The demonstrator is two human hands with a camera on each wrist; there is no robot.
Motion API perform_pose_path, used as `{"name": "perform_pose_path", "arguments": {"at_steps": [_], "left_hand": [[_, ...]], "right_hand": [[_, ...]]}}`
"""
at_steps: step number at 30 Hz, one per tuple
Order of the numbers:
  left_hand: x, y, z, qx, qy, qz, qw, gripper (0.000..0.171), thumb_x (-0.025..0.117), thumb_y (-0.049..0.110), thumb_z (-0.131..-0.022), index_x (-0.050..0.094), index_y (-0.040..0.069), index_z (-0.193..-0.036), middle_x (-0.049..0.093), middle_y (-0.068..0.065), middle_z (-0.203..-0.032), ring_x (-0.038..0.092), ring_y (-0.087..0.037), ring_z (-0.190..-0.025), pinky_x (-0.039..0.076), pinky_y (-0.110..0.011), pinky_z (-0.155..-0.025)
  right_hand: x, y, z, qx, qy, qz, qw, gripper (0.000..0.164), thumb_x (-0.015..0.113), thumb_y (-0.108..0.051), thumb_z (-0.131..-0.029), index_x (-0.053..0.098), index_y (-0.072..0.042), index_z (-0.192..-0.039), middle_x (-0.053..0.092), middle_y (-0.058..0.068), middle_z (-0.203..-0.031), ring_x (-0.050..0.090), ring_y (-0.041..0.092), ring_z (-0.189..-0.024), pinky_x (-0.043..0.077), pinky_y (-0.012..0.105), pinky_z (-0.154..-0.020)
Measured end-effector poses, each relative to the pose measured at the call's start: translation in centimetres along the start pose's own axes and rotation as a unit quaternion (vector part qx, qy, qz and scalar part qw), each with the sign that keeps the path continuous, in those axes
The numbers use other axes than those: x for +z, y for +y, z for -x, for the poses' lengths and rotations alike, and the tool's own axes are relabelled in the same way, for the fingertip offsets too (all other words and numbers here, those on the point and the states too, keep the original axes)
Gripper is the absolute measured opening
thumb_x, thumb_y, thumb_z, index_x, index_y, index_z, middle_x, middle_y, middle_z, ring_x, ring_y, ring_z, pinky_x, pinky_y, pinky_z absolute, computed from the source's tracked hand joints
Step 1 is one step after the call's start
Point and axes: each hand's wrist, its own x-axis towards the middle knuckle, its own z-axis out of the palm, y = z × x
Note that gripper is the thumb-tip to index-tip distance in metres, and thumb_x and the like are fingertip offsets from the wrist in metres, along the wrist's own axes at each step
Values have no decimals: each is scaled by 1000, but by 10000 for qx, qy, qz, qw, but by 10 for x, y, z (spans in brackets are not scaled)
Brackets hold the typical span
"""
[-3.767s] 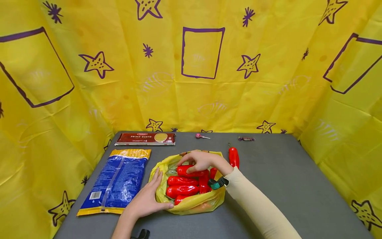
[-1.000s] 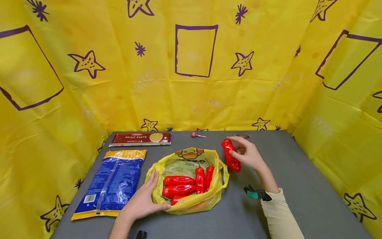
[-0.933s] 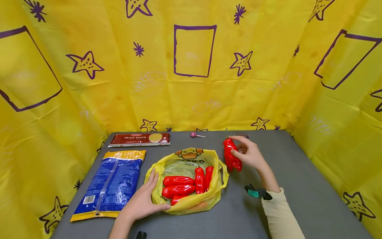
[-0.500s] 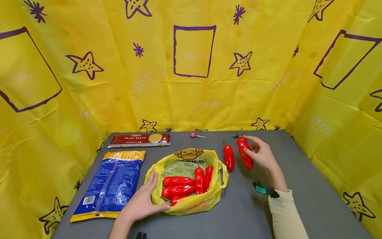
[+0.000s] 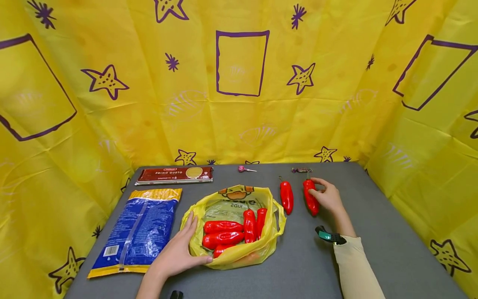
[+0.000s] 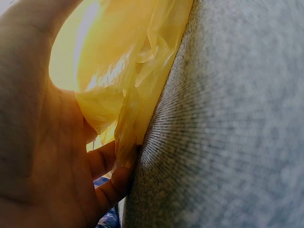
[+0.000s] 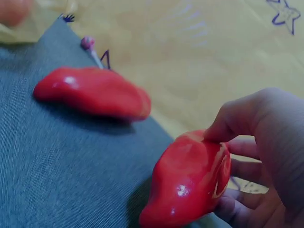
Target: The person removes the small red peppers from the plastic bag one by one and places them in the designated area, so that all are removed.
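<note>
On the bench (image 5: 298,265), seen from the head, we find the right hand (image 5: 330,198) clamped with thumb and fingertips on the held pepper (image 5: 310,200). Beside it, toward the bag (image 5: 248,259), lies the loose pepper (image 5: 286,197). The left hand (image 5: 179,253) is spread along the bag's left side, its thumb at the near rim, and we count at least five inner peppers (image 5: 249,226). We judge that the step in hand is to lay the held pepper next to the loose one.

In the left wrist view, we see thumb and fingers well apart, with fingertips touching the bag low, near the bench.

In the right wrist view, the two peppers are apart from each other. Whether the held pepper rests fully on the bench, we cannot tell. So the next move, in our opinion, calls for setting it down gently, then loosening the fingers without rolling it.
</note>
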Motion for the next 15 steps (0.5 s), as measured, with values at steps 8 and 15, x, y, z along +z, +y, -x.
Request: {"name": "perform_pose_path", "arguments": {"at_steps": [8,15], "left_hand": [[0,0,0,55,55,-28,10000,138,79,81,-72,12,12,-171,-3,-9,-179,21,-48,-159,29,-71,-121],[2,-1,0,45,54,-38,10000,138,79,82,-72,13,12,-170,-2,-8,-179,21,-47,-159,30,-71,-121]], "right_hand": [[10,13,-8,23,91,14,10000,52,74,-21,-97,63,-1,-144,74,24,-105,60,10,-67,48,23,-56],[17,21,-10,-171,373,292,9987,51,74,-29,-98,66,-2,-141,74,24,-101,61,15,-73,47,24,-59]]}}
